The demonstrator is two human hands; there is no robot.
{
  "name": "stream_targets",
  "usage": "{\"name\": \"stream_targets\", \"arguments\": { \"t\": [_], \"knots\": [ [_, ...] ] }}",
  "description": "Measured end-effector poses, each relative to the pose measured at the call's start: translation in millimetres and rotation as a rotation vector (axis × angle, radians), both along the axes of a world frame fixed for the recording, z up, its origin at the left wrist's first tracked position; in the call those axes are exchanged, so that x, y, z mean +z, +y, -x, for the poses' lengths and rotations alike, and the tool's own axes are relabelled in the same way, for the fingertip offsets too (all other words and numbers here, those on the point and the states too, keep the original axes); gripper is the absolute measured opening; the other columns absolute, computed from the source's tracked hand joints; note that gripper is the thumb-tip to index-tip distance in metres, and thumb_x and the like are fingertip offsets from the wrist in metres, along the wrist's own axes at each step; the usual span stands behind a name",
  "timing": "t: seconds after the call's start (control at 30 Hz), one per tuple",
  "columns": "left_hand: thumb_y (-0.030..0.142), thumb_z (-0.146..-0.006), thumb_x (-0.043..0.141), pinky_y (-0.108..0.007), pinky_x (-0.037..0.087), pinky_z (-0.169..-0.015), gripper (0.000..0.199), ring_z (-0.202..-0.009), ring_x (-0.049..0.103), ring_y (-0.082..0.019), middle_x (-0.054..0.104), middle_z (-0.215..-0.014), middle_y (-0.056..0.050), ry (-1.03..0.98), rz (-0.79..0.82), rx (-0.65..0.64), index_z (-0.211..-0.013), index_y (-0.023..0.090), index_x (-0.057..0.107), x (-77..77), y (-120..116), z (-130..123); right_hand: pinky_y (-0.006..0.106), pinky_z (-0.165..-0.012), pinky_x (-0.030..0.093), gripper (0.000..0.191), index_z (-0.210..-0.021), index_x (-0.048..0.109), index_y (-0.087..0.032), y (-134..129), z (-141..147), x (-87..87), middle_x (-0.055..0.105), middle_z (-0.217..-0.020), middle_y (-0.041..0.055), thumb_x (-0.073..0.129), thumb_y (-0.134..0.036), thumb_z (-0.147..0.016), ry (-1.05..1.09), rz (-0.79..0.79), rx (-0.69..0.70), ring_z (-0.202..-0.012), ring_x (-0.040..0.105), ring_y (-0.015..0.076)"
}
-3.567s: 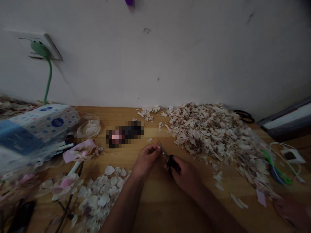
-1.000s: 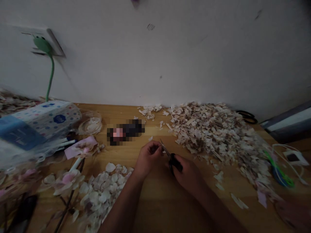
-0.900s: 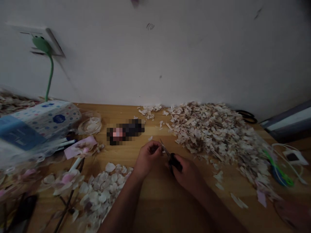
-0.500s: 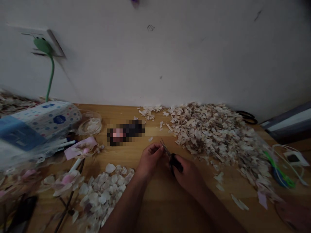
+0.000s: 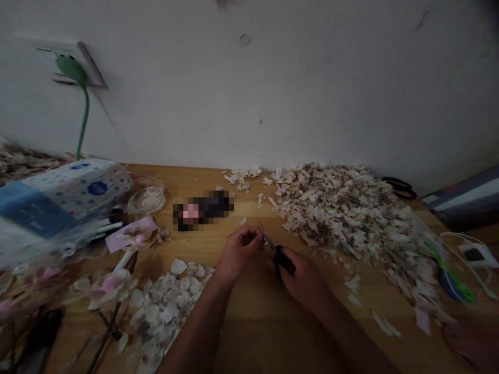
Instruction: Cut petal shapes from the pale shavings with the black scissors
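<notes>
My right hand (image 5: 302, 275) grips small black-handled scissors (image 5: 273, 248), blades pointing up and left toward my left hand (image 5: 237, 253). My left hand pinches a small pale piece between thumb and fingers right at the blade tips; the piece itself is mostly hidden. Both hands hover over the wooden table (image 5: 257, 317) in front of me. A pile of whole pale petals (image 5: 167, 298) lies to the left of my left forearm. A large heap of cut petal scraps (image 5: 351, 213) spreads to the right of the scissors.
A dotted tissue box (image 5: 74, 187) sits at the left, with pens and pink artificial flowers (image 5: 105, 285) beside it. A clear dish (image 5: 147, 196) stands near a blurred dark object (image 5: 203, 209). Green-handled scissors (image 5: 448, 272), a white cable and black scissors (image 5: 398, 187) lie at the right. A white wall rises behind.
The hands have stayed together at the same spot with only slight shifts; the view has drifted a little to the left and up.
</notes>
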State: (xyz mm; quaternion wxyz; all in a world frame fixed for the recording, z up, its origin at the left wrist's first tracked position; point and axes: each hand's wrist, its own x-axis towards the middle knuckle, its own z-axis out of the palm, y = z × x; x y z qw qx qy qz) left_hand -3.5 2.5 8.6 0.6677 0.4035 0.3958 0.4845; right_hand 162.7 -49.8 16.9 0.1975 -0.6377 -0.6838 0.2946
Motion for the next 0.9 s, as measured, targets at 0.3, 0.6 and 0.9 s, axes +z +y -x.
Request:
{"name": "stream_targets", "arguments": {
  "t": [0.3, 0.6, 0.9],
  "knots": [
    [0.033, -0.07, 0.075, -0.021, 0.042, -0.065, 0.021, -0.064, 0.055, -0.009, 0.063, -0.071, 0.0, -0.311, 0.173, 0.001, -0.075, 0.015, 0.065, -5.5, -6, -11, 0.027, -0.061, 0.043, 0.011, -0.086, 0.057, -0.023, 1, 1, -0.4, 0.067, -0.078, 0.0037, 0.053, -0.034, -0.083, 0.034, -0.004, -0.016, -0.072, 0.062, 0.0217],
    [0.037, -0.07, 0.074, -0.021, 0.042, -0.062, 0.025, -0.062, 0.055, -0.01, 0.063, -0.068, 0.0, -0.076, 0.064, 0.029, -0.074, 0.014, 0.065, -1.3, -1, -3, 0.027, -0.061, 0.045, 0.011, -0.088, 0.059, -0.023, 0, -1, -4.0, 0.068, -0.081, 0.0046, 0.052, -0.029, -0.081, 0.012, -0.032, -0.008, -0.071, 0.063, 0.021],
    [0.033, -0.069, 0.076, -0.021, 0.044, -0.065, 0.023, -0.065, 0.056, -0.009, 0.064, -0.073, 0.0, -0.215, 0.137, -0.011, -0.079, 0.015, 0.066, -2.2, -4, -7, 0.028, -0.061, 0.045, 0.012, -0.086, 0.058, -0.022, 1, 1, -3.0, 0.067, -0.076, 0.0041, 0.051, -0.031, -0.082, 0.058, -0.027, -0.032, -0.07, 0.063, 0.0212]
  ]
}}
